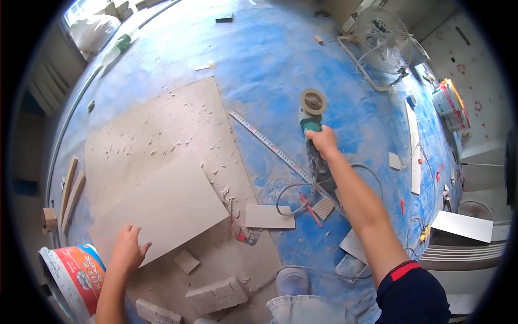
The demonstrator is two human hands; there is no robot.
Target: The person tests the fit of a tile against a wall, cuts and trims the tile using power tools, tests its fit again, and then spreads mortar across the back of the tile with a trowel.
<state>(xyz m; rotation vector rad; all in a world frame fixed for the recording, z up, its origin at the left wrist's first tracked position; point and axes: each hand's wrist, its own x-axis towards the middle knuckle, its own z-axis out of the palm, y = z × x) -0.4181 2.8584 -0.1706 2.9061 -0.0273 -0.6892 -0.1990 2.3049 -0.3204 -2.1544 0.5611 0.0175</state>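
Observation:
My right hand (324,141) is wrapped round the body of a green and black angle grinder (311,124). The grinder's round disc (313,101) points away from me, above the blue floor. My left hand (127,249) rests on a large pale tile (162,208) near its close edge, thumb apart from the fingers. This tile overlaps a bigger beige board (156,119) scattered with chips and dust. Between the board and the grinder lies a steel ruler or measuring tape (270,144), reaching under the grinder's cable.
Close to me are blocks (217,295), a small tile piece (186,261) and a bucket (75,275) at left. A narrow tile strip (270,216) and red pencil-like stick (311,210) lie near the cable (283,197). A fan (380,40) stands far right.

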